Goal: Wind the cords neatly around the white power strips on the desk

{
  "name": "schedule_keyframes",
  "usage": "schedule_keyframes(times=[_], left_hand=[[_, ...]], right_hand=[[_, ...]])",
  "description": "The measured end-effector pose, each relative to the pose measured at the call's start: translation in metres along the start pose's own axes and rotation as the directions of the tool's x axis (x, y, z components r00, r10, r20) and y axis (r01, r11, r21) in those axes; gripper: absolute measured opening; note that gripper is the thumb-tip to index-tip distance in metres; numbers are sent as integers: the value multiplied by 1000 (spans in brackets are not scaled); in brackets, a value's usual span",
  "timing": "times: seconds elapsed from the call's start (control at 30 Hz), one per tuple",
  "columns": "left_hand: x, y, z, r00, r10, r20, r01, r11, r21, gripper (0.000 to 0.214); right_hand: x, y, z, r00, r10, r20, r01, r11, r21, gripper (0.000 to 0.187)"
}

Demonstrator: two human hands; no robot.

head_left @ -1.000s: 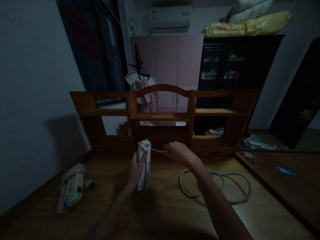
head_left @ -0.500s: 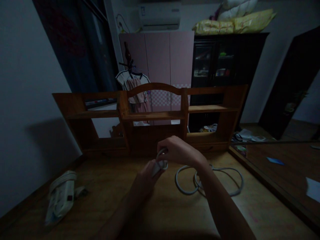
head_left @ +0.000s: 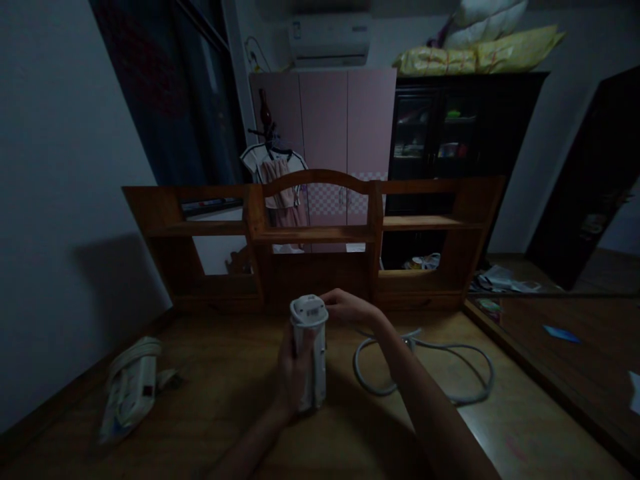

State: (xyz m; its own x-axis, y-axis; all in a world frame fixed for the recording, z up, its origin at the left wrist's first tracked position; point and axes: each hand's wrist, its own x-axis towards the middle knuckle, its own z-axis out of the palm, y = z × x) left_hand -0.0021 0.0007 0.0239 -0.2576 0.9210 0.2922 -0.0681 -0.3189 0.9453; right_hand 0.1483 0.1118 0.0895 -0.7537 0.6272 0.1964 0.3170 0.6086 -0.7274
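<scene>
My left hand (head_left: 294,365) is wrapped around a white power strip (head_left: 319,373), held upright above the bed board with its end face up. Grey cord passes around the strip's upper end. My right hand (head_left: 349,309) is closed beside that end, fingers pinched at the cord; the fingertips are partly hidden behind the strip. The rest of the grey cord (head_left: 470,399) lies in loose loops on the boards, right of my right forearm. Another white power strip (head_left: 131,387), with its cord wound around it, lies at the left.
Wooden boards (head_left: 220,353) lie beneath my hands, bounded by a raised edge (head_left: 520,363) at the right. A wooden shelf headboard (head_left: 315,233) stands across the far side. The wall (head_left: 45,267) rises at the left.
The power strip has been turned upright, its end now facing up. My right hand has moved from above the strip to its right side, lower down. The view has shifted slightly.
</scene>
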Motion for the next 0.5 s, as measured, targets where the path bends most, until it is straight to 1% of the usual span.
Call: schedule_keyframes(times=[0.07,0.1,0.2,0.3,0.37,0.5], left_hand=[[9,-1,-1,998,-56,5,56,997,-49,51],[13,-3,-2,996,-87,11,88,993,-77,52],[21,-10,-6,985,-171,38,174,974,-142,57],[24,-14,-6,975,-208,82,219,960,-173,60],[23,-13,-5,974,-202,101,217,960,-176,59],[27,-10,-8,976,-205,71,213,967,-140,58]], right_hand=[[4,8,6,999,36,-26,-40,985,-168,35],[5,10,8,998,59,-37,-66,973,-223,34],[4,9,9,991,123,-54,-134,939,-316,29],[0,0,7,978,192,-79,-207,881,-425,27],[-3,-9,7,965,238,-112,-262,827,-498,27],[-9,-31,8,935,310,-174,-350,714,-606,27]])
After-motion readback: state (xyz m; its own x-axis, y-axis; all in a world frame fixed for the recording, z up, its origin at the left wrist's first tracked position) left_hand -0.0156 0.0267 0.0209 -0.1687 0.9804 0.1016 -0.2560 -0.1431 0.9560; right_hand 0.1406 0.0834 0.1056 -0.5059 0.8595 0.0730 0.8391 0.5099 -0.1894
